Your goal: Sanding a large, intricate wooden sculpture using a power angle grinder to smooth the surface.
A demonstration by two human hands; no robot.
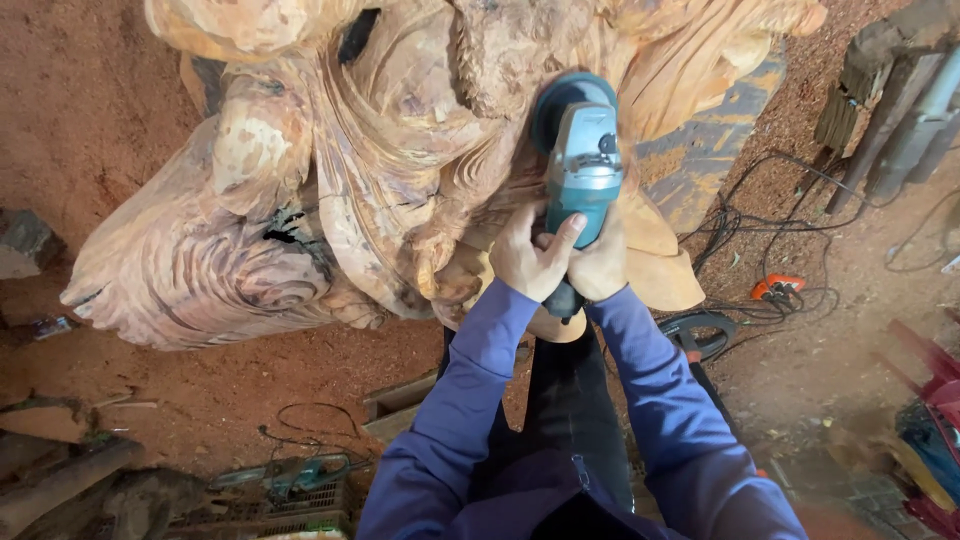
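Far down and left of the left hand (pixel 532 258), a slatted crate (pixel 262 510) sits at the frame's lower edge with a teal power tool (pixel 300 474) lying on it; what else it holds is too dim to tell. Up and left of that hand spreads one large carved wood sculpture (pixel 300 190), its top cut off by the frame. One wooden block (pixel 398 405) lies below the hand, beside the purple sleeve.

The left hand is clenched around the rear of one teal angle grinder (pixel 582 160), thumb laid across its body. The right hand (pixel 600 266), touching the left, grips the same handle from the other side. The grinder points up from both hands, its head against the carving; the disc itself is hidden behind the guard.

Right of the right hand, tangled black cables (pixel 775 225) run to one orange plug block (pixel 778 287). Further right, a red blurred object (pixel 935 400) is cut off by the edge.
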